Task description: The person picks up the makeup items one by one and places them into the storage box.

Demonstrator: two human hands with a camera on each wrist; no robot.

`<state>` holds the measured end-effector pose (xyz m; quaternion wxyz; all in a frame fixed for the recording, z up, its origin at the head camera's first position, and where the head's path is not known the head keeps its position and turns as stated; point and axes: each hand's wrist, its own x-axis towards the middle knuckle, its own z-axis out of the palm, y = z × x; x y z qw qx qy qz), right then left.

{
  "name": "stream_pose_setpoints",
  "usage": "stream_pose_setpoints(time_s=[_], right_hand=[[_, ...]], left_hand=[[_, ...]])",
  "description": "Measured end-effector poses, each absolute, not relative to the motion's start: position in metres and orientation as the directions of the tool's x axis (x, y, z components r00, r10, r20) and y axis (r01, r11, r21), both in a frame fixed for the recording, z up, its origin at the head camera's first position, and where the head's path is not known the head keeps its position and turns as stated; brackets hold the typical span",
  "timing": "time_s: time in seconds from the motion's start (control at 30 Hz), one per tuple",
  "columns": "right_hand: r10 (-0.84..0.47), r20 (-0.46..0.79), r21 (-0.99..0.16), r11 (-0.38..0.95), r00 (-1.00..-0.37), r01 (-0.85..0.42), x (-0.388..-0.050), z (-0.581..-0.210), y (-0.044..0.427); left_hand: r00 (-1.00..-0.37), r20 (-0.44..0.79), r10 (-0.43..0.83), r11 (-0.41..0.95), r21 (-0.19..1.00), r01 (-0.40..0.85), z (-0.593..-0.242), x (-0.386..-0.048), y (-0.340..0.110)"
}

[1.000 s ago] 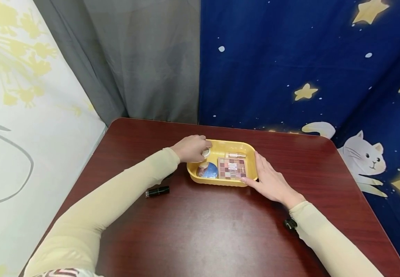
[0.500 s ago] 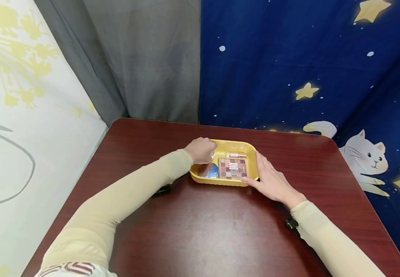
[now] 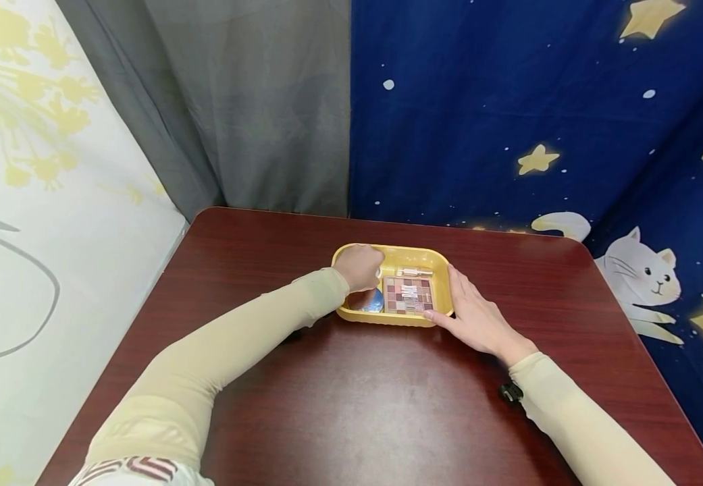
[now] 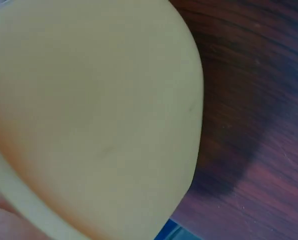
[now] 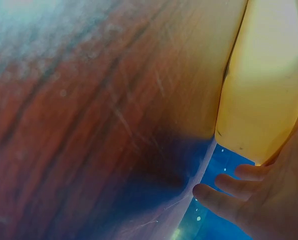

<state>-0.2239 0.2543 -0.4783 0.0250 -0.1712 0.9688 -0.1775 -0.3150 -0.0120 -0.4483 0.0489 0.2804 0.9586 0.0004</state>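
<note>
A yellow tray (image 3: pixel 400 321) stands on the table. My left hand (image 3: pixel 359 266) reaches into its left end, fingers curled, pinching a small white object (image 3: pixel 379 273) that is mostly hidden. Below that hand lies a round blue item (image 3: pixel 375 301), partly covered. To its right are an eyeshadow palette (image 3: pixel 408 295) and a slim clear-and-pink tube (image 3: pixel 414 272). My right hand (image 3: pixel 479 317) rests against the tray's right side with fingers extended and thumb at the front rim. In the right wrist view its fingers (image 5: pixel 221 200) look straight beside the tray wall (image 5: pixel 264 100).
The dark red wooden table (image 3: pixel 387 405) reaches back to a grey curtain (image 3: pixel 278 108) and a blue star-patterned curtain (image 3: pixel 479 121). A white patterned wall (image 3: pixel 53 223) is at the left. Something dark peeks from under my left sleeve (image 3: pixel 254 324).
My left hand has moved right and deeper into the tray with the small white object. Its sleeve now covers the black tube on the table. My right hand has stayed in place.
</note>
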Motion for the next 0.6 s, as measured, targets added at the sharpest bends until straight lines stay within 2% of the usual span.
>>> stream_pose_setpoints(time_s=[0.6], right_hand=[[-0.335,0.018,-0.362,0.876,-0.942,-0.319,-0.2243,-0.4798,0.2536]], left_hand=[[-0.893,-0.103,0.438,0.888,0.202,0.412,-0.4503,-0.3101,-0.0076]])
